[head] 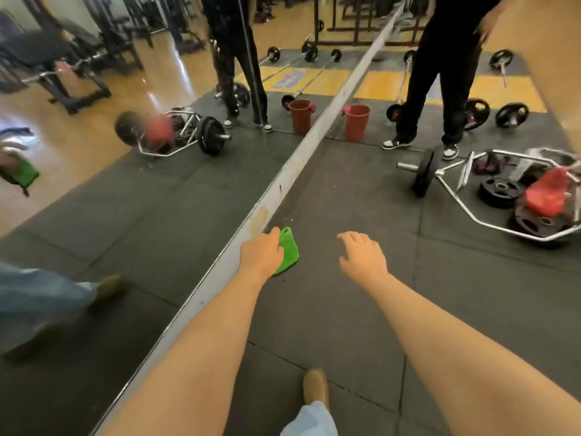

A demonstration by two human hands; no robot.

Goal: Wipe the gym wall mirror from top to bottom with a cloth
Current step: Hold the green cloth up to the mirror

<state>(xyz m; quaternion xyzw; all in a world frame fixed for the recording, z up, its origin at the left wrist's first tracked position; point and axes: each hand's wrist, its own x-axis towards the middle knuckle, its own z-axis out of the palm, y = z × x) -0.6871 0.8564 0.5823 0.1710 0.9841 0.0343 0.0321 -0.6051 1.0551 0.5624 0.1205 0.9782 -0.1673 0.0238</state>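
Note:
The wall mirror (132,196) fills the left half of the view, its pale bottom ledge (283,180) running diagonally from the lower left to the upper right. My left hand (262,251) grips a bright green cloth (288,253) low down, right beside the ledge and just above the dark rubber floor. My right hand (361,254) hovers apart to the right with fingers loosely spread, holding nothing. The mirror reflects the green cloth at the far left edge.
A brown bucket (356,121) stands by the mirror ledge farther ahead. A person in black trousers (440,77) stands to its right. A hex bar with weight plates (490,190) lies at right. More barbells and plates lie beyond. My shoe (316,385) is below.

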